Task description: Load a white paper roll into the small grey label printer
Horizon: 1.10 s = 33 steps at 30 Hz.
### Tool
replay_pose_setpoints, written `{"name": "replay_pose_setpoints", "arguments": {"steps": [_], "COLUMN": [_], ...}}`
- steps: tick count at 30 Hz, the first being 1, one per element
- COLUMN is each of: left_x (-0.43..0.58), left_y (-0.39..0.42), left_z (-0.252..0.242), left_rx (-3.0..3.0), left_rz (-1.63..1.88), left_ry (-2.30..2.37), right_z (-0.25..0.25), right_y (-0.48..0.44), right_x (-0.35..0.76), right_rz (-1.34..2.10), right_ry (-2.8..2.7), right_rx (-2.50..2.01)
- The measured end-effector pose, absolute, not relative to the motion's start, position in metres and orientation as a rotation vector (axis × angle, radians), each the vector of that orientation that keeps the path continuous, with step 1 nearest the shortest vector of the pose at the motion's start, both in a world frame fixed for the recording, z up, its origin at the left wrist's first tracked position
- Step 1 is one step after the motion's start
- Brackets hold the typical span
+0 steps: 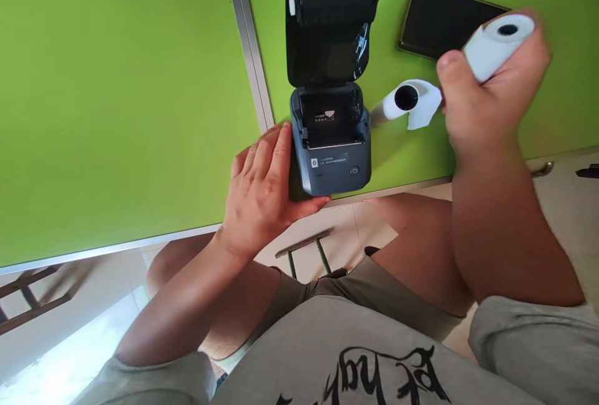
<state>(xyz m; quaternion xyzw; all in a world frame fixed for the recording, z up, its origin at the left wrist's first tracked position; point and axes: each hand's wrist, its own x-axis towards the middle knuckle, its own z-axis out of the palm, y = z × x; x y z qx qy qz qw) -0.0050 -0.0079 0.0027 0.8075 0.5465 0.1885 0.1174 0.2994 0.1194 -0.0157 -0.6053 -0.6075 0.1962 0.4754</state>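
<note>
A small dark grey printer (331, 168) stands near the front edge of the green table (116, 93) with its black lid (330, 30) flipped up and its paper bay bare. My left hand (262, 190) rests against the printer's left side, fingers together along it, thumb under its front corner. My right hand (486, 93) is raised to the right of the printer and is closed round a white paper roll (496, 43). A second white paper roll (409, 102) lies on the table between the printer and my right hand, with a loose end curling out.
A black phone (444, 21) lies face up at the back right of the table. A metal seam (248, 49) runs between two table halves left of the printer. Below the table edge are my knees, a small stool (304, 252) and a wooden frame (32, 296) on the floor.
</note>
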Motion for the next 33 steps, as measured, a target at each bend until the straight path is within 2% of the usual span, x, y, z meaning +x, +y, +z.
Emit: {"name": "replay_pose_setpoints", "arguments": {"steps": [5,16,22,26,33], "left_x": [-0.005,-0.004,-0.005,-0.005,-0.005], "left_y": [-0.007,-0.007,-0.007,-0.008,-0.007], "left_z": [0.004,0.005,0.006,0.006,0.006], "left_rx": [2.346,2.340,2.303,2.284,2.285], "left_rz": [0.535,0.504,0.516,0.523,0.510], "left_ry": [1.623,1.627,1.620,1.609,1.609], "right_z": [-0.017,-0.014,-0.001,0.009,0.005], "right_y": [0.118,0.109,0.091,0.067,0.062], "right_x": [0.298,0.295,0.294,0.276,0.258], "right_rz": [0.147,0.361,-0.018,-0.085,-0.166], "right_ry": [-1.647,-1.794,-1.751,-1.971,-2.011], "right_rx": [-1.606,-1.317,-1.199,-1.162,-1.564]}}
